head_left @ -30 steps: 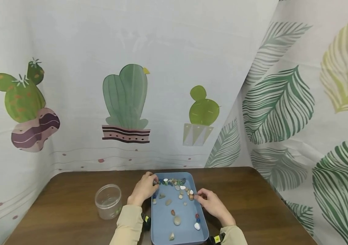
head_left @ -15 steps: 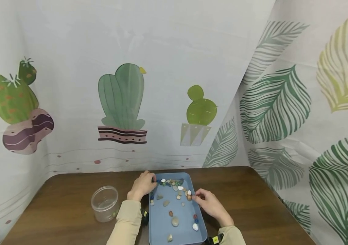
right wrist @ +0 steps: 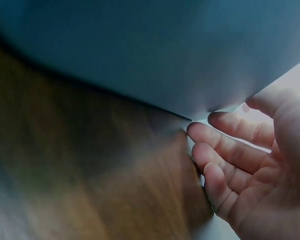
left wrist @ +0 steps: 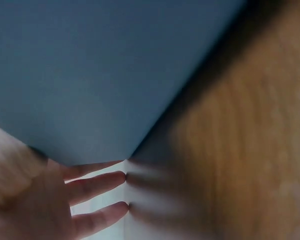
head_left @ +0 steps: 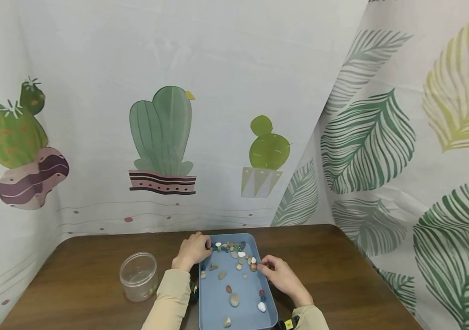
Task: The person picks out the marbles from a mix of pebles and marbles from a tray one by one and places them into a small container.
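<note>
A blue rectangular tray (head_left: pixel 218 316) lies on the table with small coloured stones in it. My left hand (head_left: pixel 193 251) is at the tray's far left corner, its fingertips over the rim near a row of small stones (head_left: pixel 228 247). In the left wrist view three fingers (left wrist: pixel 97 187) reach out beneath the tray's edge; the thumb is hidden behind the tray. My right hand (head_left: pixel 281 274) holds the right rim beside a brown stone (head_left: pixel 253 267). The right wrist view shows curled fingers (right wrist: pixel 230 145) at the outer wall, with the thumb going up behind it.
To the left of the tray stands a clear round jar (head_left: pixel 138 277) with a little green in its bottom. A grey pebble (head_left: pixel 234 300) and a white stone (head_left: pixel 261 307) lie in the tray's near half. Behind the wooden table (head_left: pixel 325 256) hangs a printed curtain (head_left: pixel 218 137).
The head view has shifted slightly, so the scene sits a little further left. Both hands stay at the tray's rim, and the stones keep their places.
</note>
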`<move>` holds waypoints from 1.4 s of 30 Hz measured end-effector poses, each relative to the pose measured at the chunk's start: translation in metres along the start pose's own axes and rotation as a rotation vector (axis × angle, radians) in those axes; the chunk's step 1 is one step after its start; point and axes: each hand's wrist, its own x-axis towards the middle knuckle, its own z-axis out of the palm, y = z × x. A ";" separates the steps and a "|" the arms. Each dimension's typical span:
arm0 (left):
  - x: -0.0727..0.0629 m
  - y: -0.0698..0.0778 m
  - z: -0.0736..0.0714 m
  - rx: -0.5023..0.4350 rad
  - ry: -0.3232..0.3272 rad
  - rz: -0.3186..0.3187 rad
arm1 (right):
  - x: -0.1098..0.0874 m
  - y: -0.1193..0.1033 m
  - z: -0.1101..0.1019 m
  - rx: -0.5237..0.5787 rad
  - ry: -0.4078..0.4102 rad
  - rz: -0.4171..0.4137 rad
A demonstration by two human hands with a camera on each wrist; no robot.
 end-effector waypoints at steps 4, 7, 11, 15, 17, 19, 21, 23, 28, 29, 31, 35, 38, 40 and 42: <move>-0.001 -0.003 0.003 0.008 -0.021 0.012 | -0.002 -0.002 0.001 0.005 -0.008 0.008; 0.000 -0.003 0.001 -0.002 -0.029 0.015 | -0.002 -0.004 0.001 0.002 -0.003 0.014; 0.000 -0.005 -0.001 0.000 -0.006 0.025 | 0.000 -0.003 0.001 0.000 0.007 0.016; -0.002 -0.002 -0.006 0.009 -0.008 0.029 | 0.000 -0.002 0.001 -0.005 0.013 0.014; -0.003 -0.001 -0.007 0.009 -0.019 0.028 | 0.000 -0.001 0.001 -0.009 0.013 0.013; -0.004 0.000 -0.009 0.007 -0.032 0.021 | 0.000 -0.001 0.001 -0.005 0.011 0.011; -0.004 0.000 -0.010 0.006 -0.045 0.015 | 0.000 -0.001 0.001 -0.002 0.009 0.010; -0.005 0.001 -0.012 0.004 -0.053 0.008 | 0.000 -0.001 0.001 0.001 0.008 0.012; -0.004 0.002 -0.012 -0.003 -0.056 0.000 | 0.000 -0.002 0.001 -0.005 0.015 0.015; -0.004 0.002 -0.012 -0.004 -0.052 -0.001 | 0.000 -0.003 0.001 -0.005 0.016 0.015; -0.003 0.001 -0.012 -0.004 -0.044 0.005 | 0.000 -0.003 0.002 -0.007 0.015 0.016; -0.003 -0.001 -0.010 0.005 -0.024 0.008 | 0.001 -0.004 0.002 -0.005 0.015 0.020; -0.004 -0.002 -0.009 0.003 -0.001 0.003 | 0.001 -0.005 0.001 -0.002 0.013 0.019; -0.005 -0.002 -0.010 -0.004 0.017 0.004 | 0.000 -0.005 0.001 -0.004 0.013 0.019; -0.008 -0.002 -0.011 -0.023 0.034 0.002 | 0.000 -0.005 0.001 -0.002 0.012 0.024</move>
